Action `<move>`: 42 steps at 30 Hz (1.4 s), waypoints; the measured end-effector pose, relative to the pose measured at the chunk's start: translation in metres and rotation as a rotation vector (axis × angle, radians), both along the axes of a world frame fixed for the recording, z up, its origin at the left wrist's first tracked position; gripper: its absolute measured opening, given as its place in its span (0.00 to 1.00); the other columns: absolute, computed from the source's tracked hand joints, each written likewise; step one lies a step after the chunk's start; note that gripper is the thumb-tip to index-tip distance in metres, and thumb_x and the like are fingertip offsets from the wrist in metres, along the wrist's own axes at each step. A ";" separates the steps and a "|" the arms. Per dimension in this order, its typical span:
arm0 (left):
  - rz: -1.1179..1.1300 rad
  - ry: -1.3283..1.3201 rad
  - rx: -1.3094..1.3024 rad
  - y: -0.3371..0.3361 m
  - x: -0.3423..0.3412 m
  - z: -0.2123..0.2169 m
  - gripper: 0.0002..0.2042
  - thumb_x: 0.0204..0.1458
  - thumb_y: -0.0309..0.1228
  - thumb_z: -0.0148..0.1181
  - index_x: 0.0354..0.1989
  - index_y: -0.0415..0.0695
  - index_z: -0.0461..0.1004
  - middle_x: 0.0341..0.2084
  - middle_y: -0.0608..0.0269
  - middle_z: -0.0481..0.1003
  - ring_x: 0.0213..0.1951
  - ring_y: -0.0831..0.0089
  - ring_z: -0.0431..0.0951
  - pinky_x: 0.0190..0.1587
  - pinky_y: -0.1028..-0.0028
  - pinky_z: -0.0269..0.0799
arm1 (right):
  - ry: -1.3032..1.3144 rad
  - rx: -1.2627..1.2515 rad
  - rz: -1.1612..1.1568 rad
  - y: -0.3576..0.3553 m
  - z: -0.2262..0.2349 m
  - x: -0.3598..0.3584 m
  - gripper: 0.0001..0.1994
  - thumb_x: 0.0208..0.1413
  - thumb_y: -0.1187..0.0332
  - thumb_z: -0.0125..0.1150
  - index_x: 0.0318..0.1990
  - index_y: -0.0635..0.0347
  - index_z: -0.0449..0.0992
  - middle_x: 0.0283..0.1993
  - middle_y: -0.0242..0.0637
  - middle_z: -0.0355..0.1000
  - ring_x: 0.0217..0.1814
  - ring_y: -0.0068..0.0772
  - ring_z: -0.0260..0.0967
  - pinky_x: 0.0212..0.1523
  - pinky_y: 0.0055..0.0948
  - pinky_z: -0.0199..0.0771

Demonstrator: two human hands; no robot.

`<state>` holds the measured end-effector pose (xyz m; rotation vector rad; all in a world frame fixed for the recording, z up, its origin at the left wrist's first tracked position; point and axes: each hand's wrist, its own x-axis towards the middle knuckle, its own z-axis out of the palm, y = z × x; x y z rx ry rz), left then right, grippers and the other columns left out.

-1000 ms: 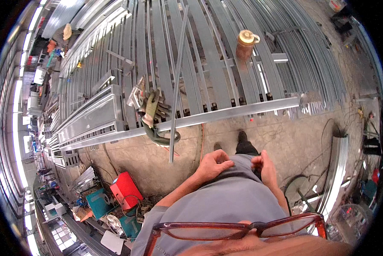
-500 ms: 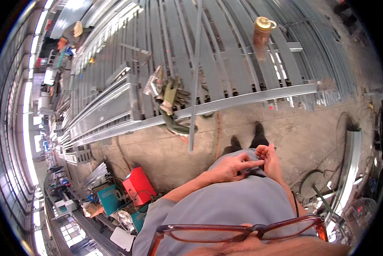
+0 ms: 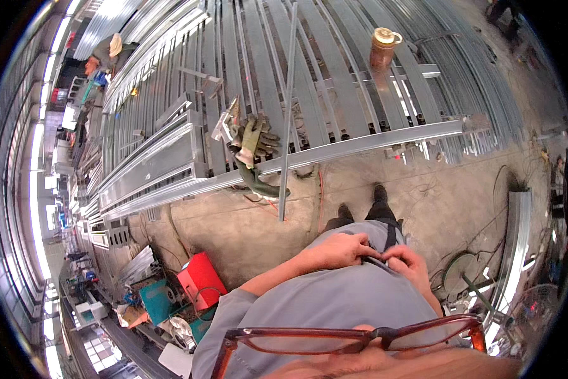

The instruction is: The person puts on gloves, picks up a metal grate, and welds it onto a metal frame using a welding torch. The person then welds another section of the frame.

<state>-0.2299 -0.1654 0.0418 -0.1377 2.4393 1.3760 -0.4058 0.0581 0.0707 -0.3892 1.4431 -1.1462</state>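
both hands sit at the person's waist, near centre of the head view. left hand [image 3: 339,249] curled, fingertips pinching at the grey shirt [image 3: 334,303] hem or waistband; right hand [image 3: 410,264] also curled, fingers bent in against the same spot, touching the left hand's fingertips. what exactly is pinched between them is too small to tell, looks like cloth or a fastening at the waist. a dark strap [image 3: 391,235] runs down just beside the right hand. two dark shoes [image 3: 363,205] show just beyond the hands on the concrete floor [image 3: 252,227].

far side: big rack of long grey metal profiles [image 3: 334,82] laid side by side, with a crosswise metal beam [image 3: 360,146] along the near edge. a pair of greenish work gloves [image 3: 253,140] lies on the rack left of centre, one hanging over the beam edge. a thin metal bar [image 3: 287,107] lies across the rack beside the gloves, its near end sticking out over the floor. brown bottle with pale lid [image 3: 382,49] stands upright far right on the rack, well apart from the hands.

near left on floor: red box [image 3: 200,279], teal box [image 3: 157,302] beside it, clutter around. right: curved metal channel [image 3: 514,246], cables [image 3: 461,252] on floor. red-brown glasses frame [image 3: 347,341] at the near edge. far left, another person in a pale hat [image 3: 114,45].
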 end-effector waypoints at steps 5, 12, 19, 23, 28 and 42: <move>-0.038 0.038 0.021 0.003 0.002 -0.003 0.28 0.55 0.26 0.64 0.64 0.67 0.85 0.45 0.61 0.78 0.43 0.57 0.83 0.45 0.59 0.80 | -0.063 0.361 -0.055 0.059 0.022 -0.004 0.14 0.69 0.65 0.66 0.34 0.68 0.85 0.28 0.25 0.79 0.30 0.18 0.73 0.33 0.26 0.73; -0.076 0.053 0.038 0.006 0.004 -0.001 0.26 0.56 0.26 0.63 0.62 0.68 0.86 0.44 0.63 0.78 0.43 0.58 0.83 0.44 0.60 0.80 | -0.137 0.315 0.083 0.121 0.009 0.012 0.16 0.68 0.64 0.68 0.39 0.74 0.88 0.33 0.33 0.83 0.34 0.20 0.76 0.33 0.30 0.73; -0.102 0.195 0.043 0.005 0.010 -0.017 0.25 0.57 0.25 0.62 0.60 0.66 0.87 0.41 0.61 0.77 0.42 0.57 0.82 0.43 0.59 0.79 | -0.167 0.429 -0.041 0.165 -0.061 0.043 0.14 0.69 0.64 0.66 0.49 0.71 0.85 0.46 0.40 0.79 0.47 0.27 0.74 0.45 0.33 0.73; -0.092 0.179 0.025 0.009 0.011 -0.022 0.23 0.57 0.25 0.63 0.59 0.64 0.88 0.42 0.61 0.77 0.42 0.56 0.82 0.43 0.58 0.79 | -0.203 0.512 -0.298 0.214 -0.135 0.073 0.15 0.70 0.65 0.65 0.55 0.69 0.83 0.54 0.43 0.78 0.54 0.30 0.73 0.52 0.35 0.73; -0.052 0.191 0.027 0.004 0.027 -0.024 0.23 0.55 0.25 0.64 0.58 0.64 0.88 0.41 0.61 0.77 0.41 0.57 0.83 0.43 0.58 0.79 | -0.266 0.540 -0.540 0.288 -0.234 0.098 0.18 0.71 0.65 0.64 0.62 0.66 0.81 0.64 0.48 0.75 0.64 0.35 0.72 0.61 0.37 0.73; -0.089 0.104 0.019 0.004 0.014 -0.013 0.24 0.58 0.27 0.62 0.61 0.69 0.87 0.42 0.63 0.78 0.44 0.60 0.83 0.44 0.61 0.80 | 0.674 0.352 -0.184 0.117 -0.078 -0.011 0.17 0.67 0.66 0.70 0.60 0.62 0.83 0.52 0.44 0.80 0.55 0.38 0.78 0.57 0.38 0.80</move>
